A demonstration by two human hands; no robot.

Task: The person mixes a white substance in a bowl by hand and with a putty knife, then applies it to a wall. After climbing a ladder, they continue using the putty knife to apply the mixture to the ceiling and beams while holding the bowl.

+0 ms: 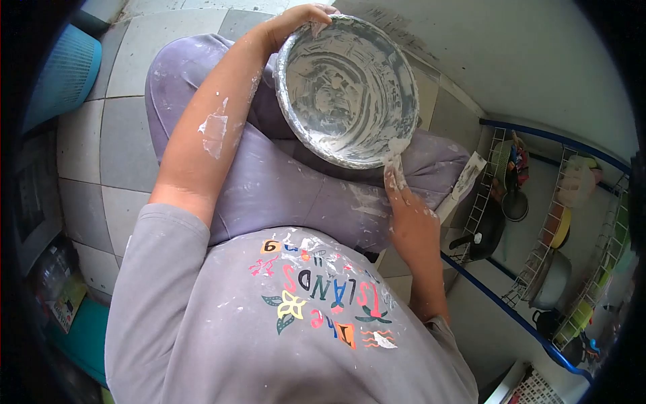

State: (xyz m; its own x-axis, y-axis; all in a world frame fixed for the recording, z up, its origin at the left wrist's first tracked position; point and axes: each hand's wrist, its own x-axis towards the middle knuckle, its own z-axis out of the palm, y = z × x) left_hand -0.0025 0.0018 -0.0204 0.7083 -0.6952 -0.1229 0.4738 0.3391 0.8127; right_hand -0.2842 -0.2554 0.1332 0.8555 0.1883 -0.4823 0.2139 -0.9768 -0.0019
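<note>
A round metal basin [336,91] is tilted over my lap, its inner wall and floor streaked with whitish paste. My left hand [299,23] grips the far left part of its rim, and paste coats the fingers. At the near right rim, my right hand [412,214] stretches a paste-covered finger to a small lump of paste [397,145]. The other fingers of that hand are curled, partly hidden. From them sticks out a flat, paste-smeared scraper [461,183], pointing up and right; its handle is hidden in the hand.
Purple trousers [289,182] with white smears are under the basin. To the right stands a blue-framed wire rack [531,158] with pans and kitchenware. A blue plastic basket [67,71] is at the left on the tiled floor [134,138]. A pale wall [511,60] rises behind.
</note>
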